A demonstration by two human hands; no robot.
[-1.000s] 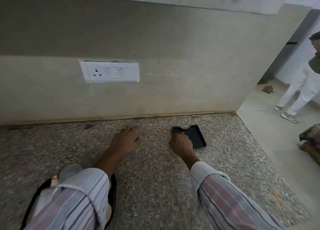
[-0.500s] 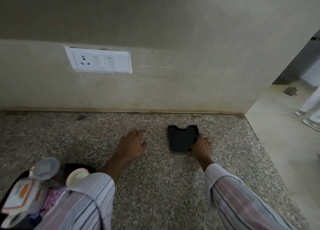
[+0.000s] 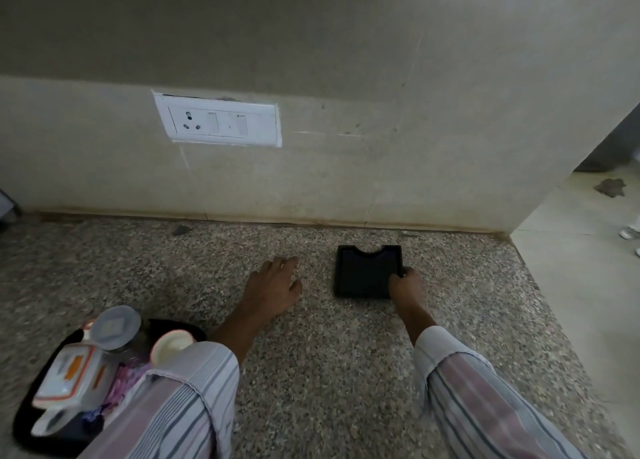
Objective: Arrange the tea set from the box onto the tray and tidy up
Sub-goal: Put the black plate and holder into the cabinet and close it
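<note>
wall [image 3: 346,60]: plain beige, scuffed
switchboard [image 3: 218,121]: white, on wall
bench [image 3: 329,372]: speckled granite
floor [image 3: 585,251]: pale tiles, right

A speckled granite counter [image 3: 329,372] runs along the wall. On it, near the back right, lies a small black holder [image 3: 363,271] with a notched far edge. At the near left corner sits a black tray [image 3: 31,424] loaded with tea things.
</note>
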